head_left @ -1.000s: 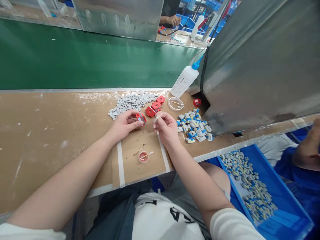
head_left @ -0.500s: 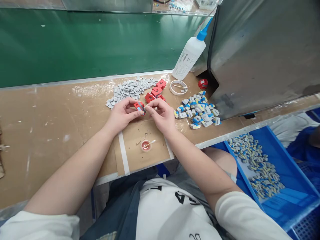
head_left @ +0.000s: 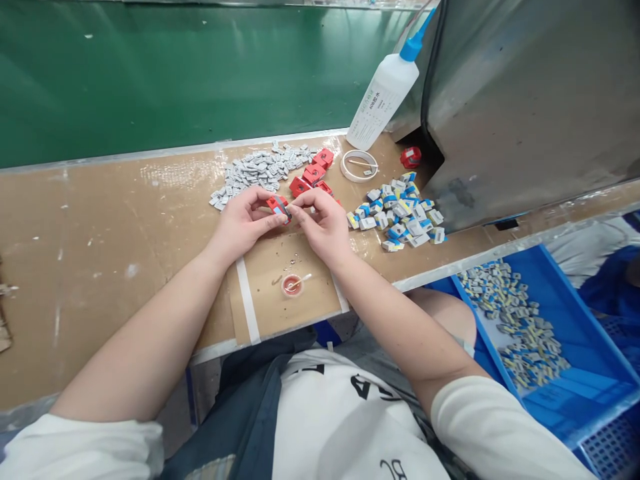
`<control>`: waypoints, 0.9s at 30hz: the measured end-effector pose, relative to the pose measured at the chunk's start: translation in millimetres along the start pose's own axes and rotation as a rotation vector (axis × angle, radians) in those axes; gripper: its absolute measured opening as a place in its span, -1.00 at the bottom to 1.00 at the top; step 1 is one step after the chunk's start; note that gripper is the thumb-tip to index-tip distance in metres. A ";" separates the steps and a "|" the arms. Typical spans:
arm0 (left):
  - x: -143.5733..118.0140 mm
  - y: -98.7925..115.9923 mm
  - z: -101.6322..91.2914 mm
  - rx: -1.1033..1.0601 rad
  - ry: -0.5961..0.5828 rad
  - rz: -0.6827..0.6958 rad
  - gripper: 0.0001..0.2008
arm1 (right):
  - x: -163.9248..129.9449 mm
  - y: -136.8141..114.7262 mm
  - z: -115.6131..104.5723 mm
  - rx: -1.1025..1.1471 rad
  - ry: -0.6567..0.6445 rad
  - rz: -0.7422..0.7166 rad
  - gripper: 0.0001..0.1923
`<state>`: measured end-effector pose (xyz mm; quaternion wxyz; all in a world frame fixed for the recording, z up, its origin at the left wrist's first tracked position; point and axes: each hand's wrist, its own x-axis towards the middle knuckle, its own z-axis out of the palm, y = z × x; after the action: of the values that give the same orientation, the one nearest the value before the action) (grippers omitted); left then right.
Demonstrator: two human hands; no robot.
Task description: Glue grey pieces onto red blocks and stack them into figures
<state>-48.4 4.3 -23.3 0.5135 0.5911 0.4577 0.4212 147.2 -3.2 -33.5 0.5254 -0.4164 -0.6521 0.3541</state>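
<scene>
A small red block (head_left: pixel 277 204) with a blue patch on its near face sits pinched between both sets of fingertips, lifted just off the brown bench top and tilted slightly. From it, more red blocks (head_left: pixel 313 175) lie close at two o'clock, and a heap of grey pieces (head_left: pixel 255 171) lies at eleven o'clock.

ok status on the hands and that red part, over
Left hand pinching red part. Right hand fingertips on the same part. Red pieces and grey pile just behind, glue cap in front.
</scene>
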 end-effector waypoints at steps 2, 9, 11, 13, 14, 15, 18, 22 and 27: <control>0.1 -0.8 -0.3 0.002 -0.004 0.001 -0.42 | -0.1 0.1 -0.3 -0.024 -0.013 -0.001 -0.67; -0.6 -0.1 0.0 -0.017 0.001 -0.009 -0.44 | 1.3 2.9 0.5 -0.031 -0.040 -0.070 -0.77; -1.2 0.4 1.1 -0.017 0.013 0.002 -0.45 | 2.0 2.9 1.2 -0.070 -0.045 -0.071 -0.76; -2.2 1.3 2.7 0.013 0.031 0.028 -0.48 | 2.6 3.1 2.3 -0.112 -0.047 -0.062 -0.75; -2.8 2.0 3.7 0.045 0.042 0.043 -0.49 | 2.7 3.5 2.8 -0.129 -0.051 -0.058 -0.76; -3.7 2.7 4.6 0.086 0.052 0.054 -0.51 | 2.7 4.0 3.3 -0.139 -0.055 -0.057 -0.78; -6.4 4.3 6.7 0.221 0.056 0.068 -0.52 | 1.7 5.9 3.6 -0.137 -0.051 -0.073 -0.84; -9.0 3.8 6.0 0.371 0.027 0.099 -0.50 | -1.2 5.8 0.5 -0.184 -0.061 -0.089 -0.87; -9.6 0.8 3.3 0.542 -0.004 0.225 -0.52 | -3.5 5.2 -1.5 -0.208 -0.116 -0.116 -0.87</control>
<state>-47.3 -5.9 -23.1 0.2878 0.7545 0.4841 0.3369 149.9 -4.2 -39.3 0.4603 -0.4092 -0.7374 0.2772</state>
